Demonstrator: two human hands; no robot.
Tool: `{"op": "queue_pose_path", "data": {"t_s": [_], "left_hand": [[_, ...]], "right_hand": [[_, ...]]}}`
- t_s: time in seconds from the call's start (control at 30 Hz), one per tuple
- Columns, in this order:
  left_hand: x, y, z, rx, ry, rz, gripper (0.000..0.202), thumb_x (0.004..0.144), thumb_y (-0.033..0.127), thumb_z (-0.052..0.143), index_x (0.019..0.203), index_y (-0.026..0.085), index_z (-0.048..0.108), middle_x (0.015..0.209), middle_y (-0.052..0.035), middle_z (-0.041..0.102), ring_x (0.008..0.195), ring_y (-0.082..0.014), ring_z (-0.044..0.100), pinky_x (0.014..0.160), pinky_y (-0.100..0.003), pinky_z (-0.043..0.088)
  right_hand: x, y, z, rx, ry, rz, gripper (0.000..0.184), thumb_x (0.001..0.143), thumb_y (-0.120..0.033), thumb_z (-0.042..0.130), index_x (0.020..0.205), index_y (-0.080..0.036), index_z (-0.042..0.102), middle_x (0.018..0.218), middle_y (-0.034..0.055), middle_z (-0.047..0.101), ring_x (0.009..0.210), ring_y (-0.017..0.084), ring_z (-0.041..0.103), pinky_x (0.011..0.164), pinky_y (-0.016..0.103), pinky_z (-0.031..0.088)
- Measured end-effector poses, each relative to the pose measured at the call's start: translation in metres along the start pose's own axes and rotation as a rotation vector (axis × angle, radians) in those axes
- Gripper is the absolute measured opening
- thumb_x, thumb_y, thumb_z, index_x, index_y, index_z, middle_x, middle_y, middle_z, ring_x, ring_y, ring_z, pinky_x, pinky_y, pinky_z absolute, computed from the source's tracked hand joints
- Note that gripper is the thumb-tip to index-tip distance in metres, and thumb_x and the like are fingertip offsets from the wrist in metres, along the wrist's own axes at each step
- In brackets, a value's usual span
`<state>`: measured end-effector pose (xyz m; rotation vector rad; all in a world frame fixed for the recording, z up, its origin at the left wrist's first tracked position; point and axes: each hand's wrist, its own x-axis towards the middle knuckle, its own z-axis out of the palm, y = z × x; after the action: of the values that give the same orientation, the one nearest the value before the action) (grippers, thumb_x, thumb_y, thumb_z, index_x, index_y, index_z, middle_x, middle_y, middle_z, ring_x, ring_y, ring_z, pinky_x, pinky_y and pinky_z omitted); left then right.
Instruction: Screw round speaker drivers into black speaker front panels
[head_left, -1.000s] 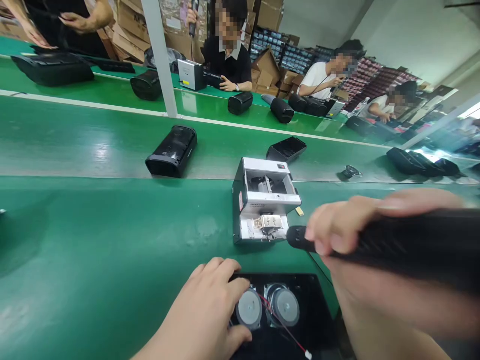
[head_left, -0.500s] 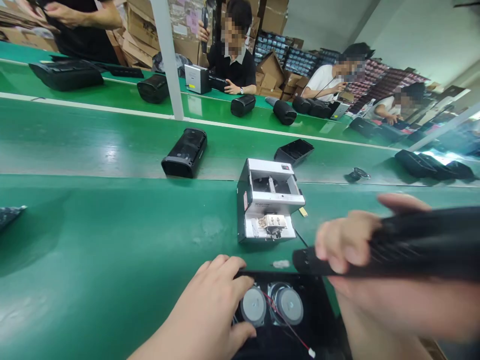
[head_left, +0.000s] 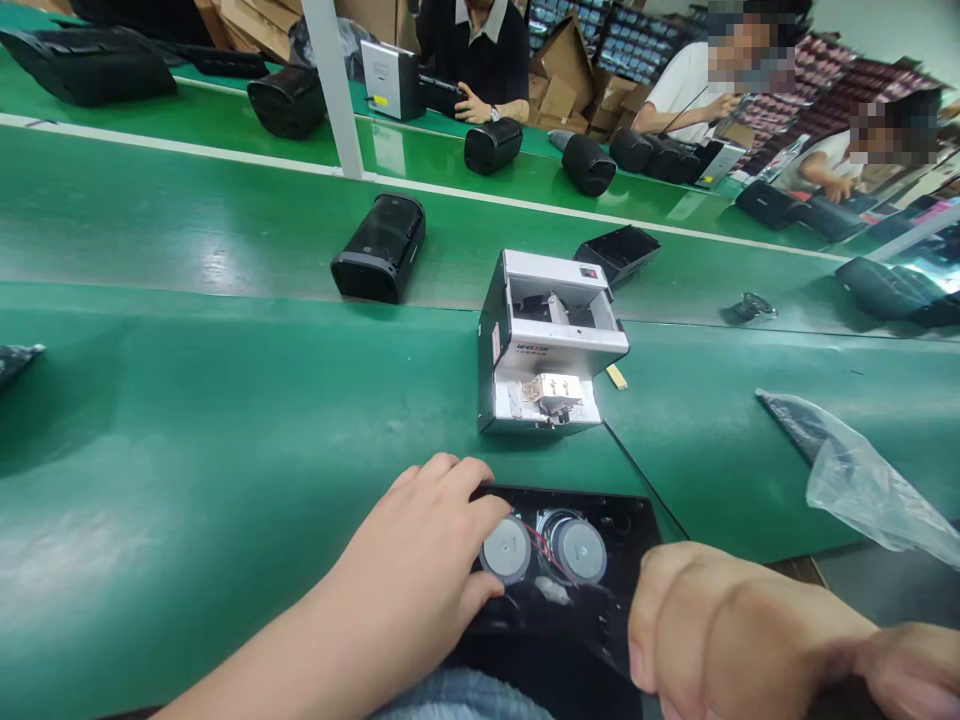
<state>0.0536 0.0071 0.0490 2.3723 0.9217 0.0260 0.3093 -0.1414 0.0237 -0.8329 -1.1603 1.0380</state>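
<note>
A black speaker panel (head_left: 622,520) lies at the near edge of the green bench, with two round grey drivers (head_left: 507,549) side by side and a red wire across them. My left hand (head_left: 420,570) grips the panel's left end, fingers curled over its far edge and thumb beside the left driver. My right hand (head_left: 720,630) is a closed fist at the bottom right, just in front of the panel. Only a dark sliver of the black screwdriver (head_left: 844,700) shows under it. A white screw feeder box (head_left: 551,340) stands just beyond the panel.
A black speaker housing (head_left: 379,250) and a black tray (head_left: 616,250) lie on the conveyor belt behind the feeder. A clear plastic bag (head_left: 862,480) lies on the bench at right. Co-workers (head_left: 480,40) sit at the far bench with more black housings.
My right hand drew the black screwdriver back from the feeder, down and toward me, so it is now almost out of view. The view tilted down. My left hand stayed on the panel.
</note>
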Motion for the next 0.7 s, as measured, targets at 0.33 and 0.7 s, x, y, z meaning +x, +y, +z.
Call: {"op": "queue_pose_path", "data": {"t_s": [0.33,0.7], "left_hand": [[0.0,0.004,-0.003,0.049,-0.04,0.001,0.034,0.087,0.025,0.086,0.12,0.028,0.077,0.133,-0.0055,0.066,0.117,-0.0336,0.06,0.101,-0.056,0.056],[0.002,-0.001,-0.005,0.021,-0.047,-0.002,0.035,0.089,0.029,0.084,0.123,0.03,0.077,0.135,-0.0056,0.066,0.121,-0.0353,0.059,0.103,-0.058,0.053]], "right_hand": [[0.027,-0.025,-0.046,-0.158,-0.269,0.193,0.047,0.096,-0.066,0.066,0.062,-0.035,0.076,0.05,0.0044,0.061,0.046,0.034,0.067,0.046,0.059,0.063],[0.023,-0.013,0.029,-0.01,0.144,-0.055,0.028,0.111,-0.054,0.047,0.117,-0.051,0.074,0.051,-0.0049,0.058,0.037,0.023,0.055,0.05,0.045,0.057]]}}
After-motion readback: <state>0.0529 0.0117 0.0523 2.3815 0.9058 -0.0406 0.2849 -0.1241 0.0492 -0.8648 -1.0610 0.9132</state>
